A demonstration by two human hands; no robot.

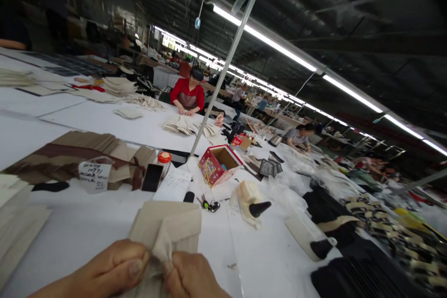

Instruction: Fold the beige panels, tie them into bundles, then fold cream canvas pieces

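Observation:
Low in the view, my left hand (117,263) and my right hand (192,274) are close together, both closed on one beige piece of fabric (163,241). The piece is bunched and creased between the two fists. Under it lies a stack of beige fabric pieces (186,223) on the white table. My fingertips are partly hidden by the cloth and by the hands themselves. Just beyond the stack are a bunch of keys (209,205) and a small black object (189,197).
A red patterned box (218,165), a phone (152,178), a handwritten sheet (172,182) and a metal pole (226,63) stand or lie ahead. Brown fabric stacks (80,144) are left, black pieces (359,265) right. Across the table, a person in red (188,93) handles pale pieces.

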